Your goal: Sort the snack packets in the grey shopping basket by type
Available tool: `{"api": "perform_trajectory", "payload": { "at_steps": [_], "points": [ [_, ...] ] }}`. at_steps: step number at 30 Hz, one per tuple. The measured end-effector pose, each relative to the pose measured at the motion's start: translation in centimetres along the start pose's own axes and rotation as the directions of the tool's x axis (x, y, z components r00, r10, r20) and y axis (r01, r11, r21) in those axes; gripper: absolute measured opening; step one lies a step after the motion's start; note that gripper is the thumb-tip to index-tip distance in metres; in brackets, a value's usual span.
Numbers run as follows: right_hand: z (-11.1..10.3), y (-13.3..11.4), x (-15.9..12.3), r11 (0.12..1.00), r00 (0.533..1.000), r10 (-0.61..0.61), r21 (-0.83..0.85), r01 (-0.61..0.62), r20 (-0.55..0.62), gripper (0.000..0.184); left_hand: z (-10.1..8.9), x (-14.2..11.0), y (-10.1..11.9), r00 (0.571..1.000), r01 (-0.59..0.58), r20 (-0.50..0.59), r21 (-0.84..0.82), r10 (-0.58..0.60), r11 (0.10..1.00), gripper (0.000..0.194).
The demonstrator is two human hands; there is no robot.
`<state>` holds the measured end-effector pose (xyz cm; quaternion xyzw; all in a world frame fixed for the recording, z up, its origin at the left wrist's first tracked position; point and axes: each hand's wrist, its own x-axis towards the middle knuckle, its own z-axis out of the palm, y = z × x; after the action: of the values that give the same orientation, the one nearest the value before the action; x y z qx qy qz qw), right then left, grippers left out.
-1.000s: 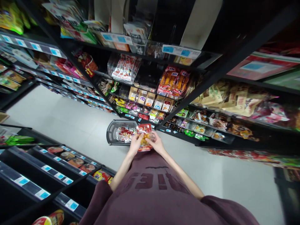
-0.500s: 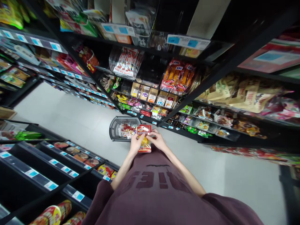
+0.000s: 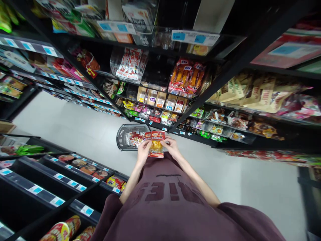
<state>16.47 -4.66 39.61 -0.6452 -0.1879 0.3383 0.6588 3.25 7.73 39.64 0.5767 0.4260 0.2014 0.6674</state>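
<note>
Close to my chest I hold a small red and yellow snack packet (image 3: 155,146) with both hands. My left hand (image 3: 143,151) grips its left edge with curled fingers. My right hand (image 3: 171,147) pinches its right edge. Just beyond my hands, a black shopping basket (image 3: 122,137) stands on the floor with several red and white snack packets (image 3: 134,138) inside.
Black shelves packed with snack bags run along the front and right (image 3: 185,78), with blue price tags on their edges. Lower black racks with packaged goods stand at the left (image 3: 75,167). A grey floor aisle (image 3: 75,127) stretches away to the left.
Both hands have turned the packet and spread it wider, so its red top strip now lies flat across. The view has shifted slightly.
</note>
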Motion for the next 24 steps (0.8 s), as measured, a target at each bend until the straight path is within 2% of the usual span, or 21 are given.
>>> {"api": "perform_trajectory", "payload": {
  "at_steps": [4, 13, 19, 24],
  "points": [
    [0.0, -0.1, -0.1, 0.999, 0.999, 0.030, 0.013, -0.031, 0.039, 0.022, -0.1, 0.5, 0.1, 1.000, -0.024, 0.018, 0.067, 0.023, 0.997, 0.033],
    [0.2, -0.1, 0.0, 0.997, 0.998, 0.063, 0.037, -0.064, 0.022, 0.024, -0.1, 1.5, -0.3, 0.993, -0.115, 0.023, 0.202, 0.113, 0.973, 0.030],
    [0.6, -0.1, 0.1, 0.994, 0.995, 0.093, 0.056, -0.094, 0.031, 0.027, -0.4, 1.6, -0.6, 0.994, -0.109, 0.033, 0.194, 0.105, 0.975, 0.029],
    [0.4, -0.2, 0.3, 0.999, 0.999, 0.046, 0.013, -0.046, 0.012, 0.030, -0.3, 1.4, -0.1, 0.996, -0.071, 0.066, 0.147, 0.062, 0.987, 0.032]
  ]
}}
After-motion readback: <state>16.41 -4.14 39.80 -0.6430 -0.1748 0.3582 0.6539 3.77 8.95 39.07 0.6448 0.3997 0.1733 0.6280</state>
